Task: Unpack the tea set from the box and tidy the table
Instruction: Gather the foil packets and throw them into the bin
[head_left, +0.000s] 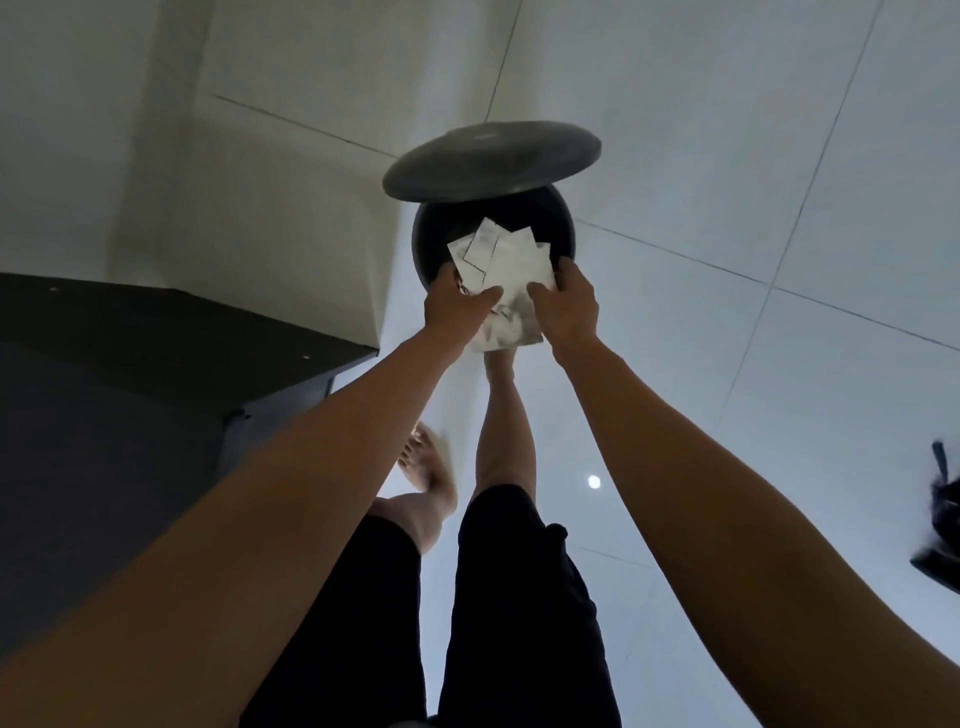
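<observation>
Both arms are reaching forward and down over a dark round bin (431, 244) that is standing on the pale tiled floor (753, 182). Bin lid (491, 158) is standing raised and tilted above the far rim, leaving the mouth open.

Left hand (457, 306) and right hand (566, 306) are meeting over the near rim of the bin, each gripping a side of one bundle of white wrapping papers (501, 265). Fingers of both hands are curling around the bundle's lower part; thumbs are pressing on its near face. Upper sheets are fanning out over the bin's opening, some showing dark edge lines. A crumpled, shinier piece is hanging below the hands, just beside the near rim. Whether the papers are touching the bin's inside wall, cannot tell.

One bare foot is showing directly under the bundle, at the base of the bin. The other foot is lifting off the floor behind it, blurred. Person is wearing dark shorts (519, 597).

Dark low furniture (156, 332) is sitting at the left, against a pale wall. A dark, blurred object (943, 525) is lying at the right edge of the floor. A small bright light spot is reflecting on the tiles near the right leg.
</observation>
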